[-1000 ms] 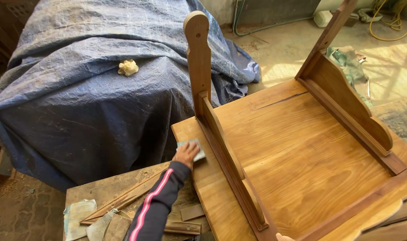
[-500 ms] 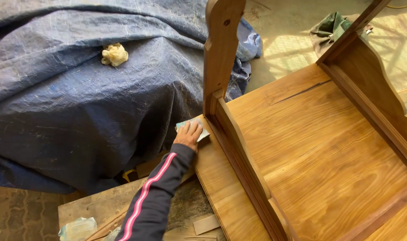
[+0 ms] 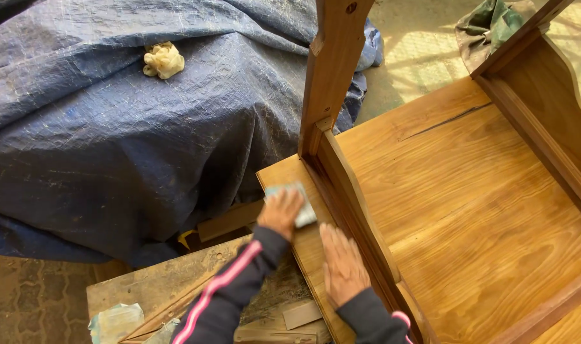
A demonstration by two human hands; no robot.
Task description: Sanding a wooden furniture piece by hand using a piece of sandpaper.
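Note:
An upturned wooden table [image 3: 481, 210] lies with its underside facing up and its legs [image 3: 332, 70] rising toward me. My left hand [image 3: 281, 212] presses a grey-green sanding block [image 3: 298, 202] onto the narrow overhanging strip of the tabletop, near its far corner and left of the side rail [image 3: 354, 204]. My right hand [image 3: 341, 262] lies flat, fingers together, on the same strip just behind the left hand. Both sleeves are dark with a pink stripe.
A large blue tarp [image 3: 125, 121] covers a bulky shape on the left, with a crumpled pale rag [image 3: 163, 59] on top. A low workbench [image 3: 157, 286] with wood offcuts and sandpaper scraps [image 3: 115, 320] sits below the table. A green cloth [image 3: 494, 19] lies on the floor beyond.
My right hand has come into view and settled flat on the table's edge strip. My left hand slid the sanding block slightly toward me. The view moved closer.

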